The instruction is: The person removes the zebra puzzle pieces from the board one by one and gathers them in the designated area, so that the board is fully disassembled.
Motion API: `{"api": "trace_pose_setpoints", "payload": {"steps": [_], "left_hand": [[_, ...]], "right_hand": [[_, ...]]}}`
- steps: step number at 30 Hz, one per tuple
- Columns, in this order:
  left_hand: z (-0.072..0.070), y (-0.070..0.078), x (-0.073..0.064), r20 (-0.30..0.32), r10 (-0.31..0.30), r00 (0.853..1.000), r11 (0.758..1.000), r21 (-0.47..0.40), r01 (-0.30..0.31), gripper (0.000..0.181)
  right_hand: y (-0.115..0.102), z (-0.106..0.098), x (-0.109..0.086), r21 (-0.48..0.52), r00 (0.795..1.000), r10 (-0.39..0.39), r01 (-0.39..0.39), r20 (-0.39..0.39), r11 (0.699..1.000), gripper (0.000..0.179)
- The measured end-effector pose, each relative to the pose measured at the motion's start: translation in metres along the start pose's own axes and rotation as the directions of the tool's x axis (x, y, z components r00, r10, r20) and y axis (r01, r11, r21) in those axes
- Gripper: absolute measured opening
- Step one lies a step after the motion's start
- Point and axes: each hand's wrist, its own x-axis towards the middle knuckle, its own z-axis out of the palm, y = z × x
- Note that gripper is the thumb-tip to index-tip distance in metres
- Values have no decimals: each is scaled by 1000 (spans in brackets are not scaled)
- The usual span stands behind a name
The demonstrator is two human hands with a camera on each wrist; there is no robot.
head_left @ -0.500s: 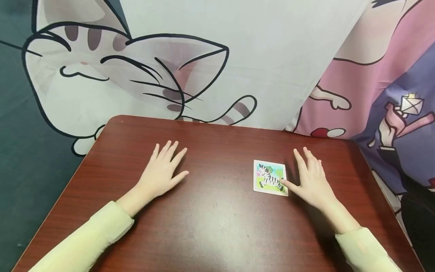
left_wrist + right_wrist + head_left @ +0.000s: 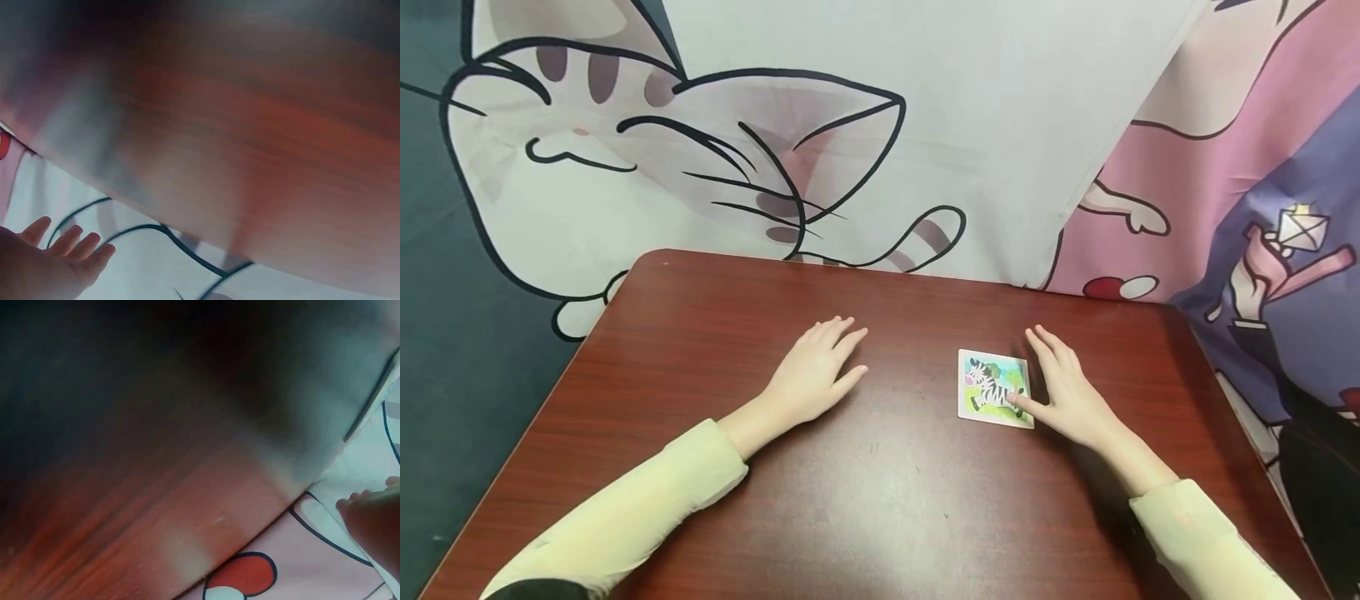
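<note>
A square picture card (image 2: 992, 375) with a running zebra lies on the brown table, right of the middle in the head view. My right hand (image 2: 1067, 400) is at the card's right side, its thumb reaching over the zebra's hind part. The other fingers of that hand extend past the card's right edge. Whether the thumb touches the card I cannot tell. To the left of the card, my left hand (image 2: 805, 375) hovers over or rests on the table with fingers extended, holding nothing. In the left wrist view the fingers of the left hand (image 2: 56, 262) are spread a little.
The wooden table (image 2: 865, 508) has a rounded far corner and a glossy surface. Behind it hangs a white cloth (image 2: 1000, 125) printed with a cat, with a pink and blue cartoon cloth (image 2: 1187, 217) at the right. A dark object (image 2: 1318, 492) stands past the right table edge.
My left hand has moved to the right, toward the card. The right hand has shifted slightly left, its thumb now farther over the card. The card has hardly moved.
</note>
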Motion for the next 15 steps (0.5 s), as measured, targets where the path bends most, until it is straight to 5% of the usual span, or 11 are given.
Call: {"api": "trace_pose_setpoints", "payload": {"steps": [15], "left_hand": [[15, 42, 49, 79, -11, 997, 966, -258, 31, 47]], "right_hand": [[5, 5, -1, -11, 991, -101, 102, 91, 995, 96]]}}
